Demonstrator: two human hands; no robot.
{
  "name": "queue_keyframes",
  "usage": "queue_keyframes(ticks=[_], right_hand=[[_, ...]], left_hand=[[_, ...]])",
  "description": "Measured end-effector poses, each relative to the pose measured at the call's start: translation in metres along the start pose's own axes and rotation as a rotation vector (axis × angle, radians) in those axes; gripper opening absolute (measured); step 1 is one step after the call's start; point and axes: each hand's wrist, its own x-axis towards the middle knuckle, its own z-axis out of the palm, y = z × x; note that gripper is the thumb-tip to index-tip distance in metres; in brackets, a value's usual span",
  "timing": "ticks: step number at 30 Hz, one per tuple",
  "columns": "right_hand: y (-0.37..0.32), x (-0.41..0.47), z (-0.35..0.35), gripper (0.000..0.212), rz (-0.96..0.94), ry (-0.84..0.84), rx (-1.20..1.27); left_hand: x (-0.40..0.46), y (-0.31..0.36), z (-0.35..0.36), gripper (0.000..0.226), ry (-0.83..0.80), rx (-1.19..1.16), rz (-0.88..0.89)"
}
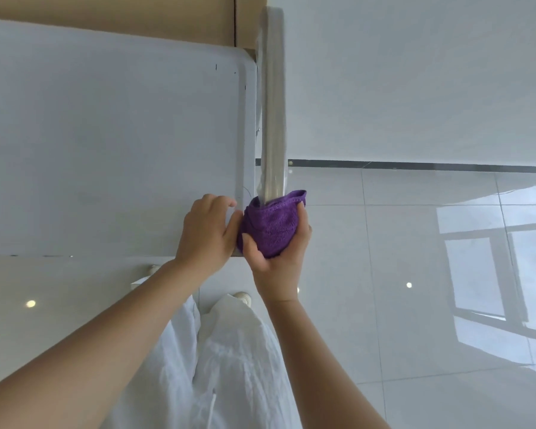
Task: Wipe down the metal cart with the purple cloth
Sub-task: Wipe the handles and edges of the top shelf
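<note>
Glossy pale floor tiles (415, 243) fill the right side of the room, mirroring a window frame and a few ceiling lights, and a dark strip runs along the foot of the white wall (415, 72) beyond. A tan panel (112, 17) shows at the top edge, behind the cart.

From the head camera, looking steeply down, the metal cart (106, 134) takes up the left half of the picture, its flat grey-white top broad and bare, with a rounded far corner. Along its right edge runs a silvery handle bar (273, 103), wrapped in what looks like clear film, reaching away from the person.

The purple cloth (271, 226) is bunched around the near end of that bar, at the cart's near right corner. The right hand (279, 252) grips the cloth from beneath and the side, thumb curled over its left face and fingers wrapped round the far side, so the cloth encloses the bar. The left hand (206, 232) rests on the cart top just beside the cloth, fingers loosely bent over the edge, thumb touching the fabric; it holds nothing that I can see.

Below the bare forearms hangs a white garment (229, 366), and pale shoe tips (242, 297) peek out near the cart's front edge.
</note>
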Motion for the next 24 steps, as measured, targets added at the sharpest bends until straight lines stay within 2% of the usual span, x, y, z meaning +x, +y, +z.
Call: queue_keyframes(ticks=[5,10,13,20,24], right_hand=[[0.028,-0.015,0.002,0.081,0.079,-0.008,-0.04],[0.035,-0.016,-0.002,0.076,0.218,-0.079,-0.006],[0.026,-0.01,-0.009,0.07,0.242,-0.125,-0.011],[-0.023,0.005,0.002,0.057,0.216,0.072,-0.025],[-0.042,0.019,0.004,0.059,0.225,0.104,-0.071]], left_hand=[[0.007,-0.019,0.012,0.055,-0.08,0.191,0.193],[0.023,-0.019,0.024,0.069,-0.141,0.259,0.182],[0.019,-0.021,0.034,0.068,-0.109,0.293,0.167],[0.02,-0.023,0.037,0.057,-0.04,0.359,0.233],[0.023,-0.023,0.042,0.058,-0.026,0.403,0.24]])
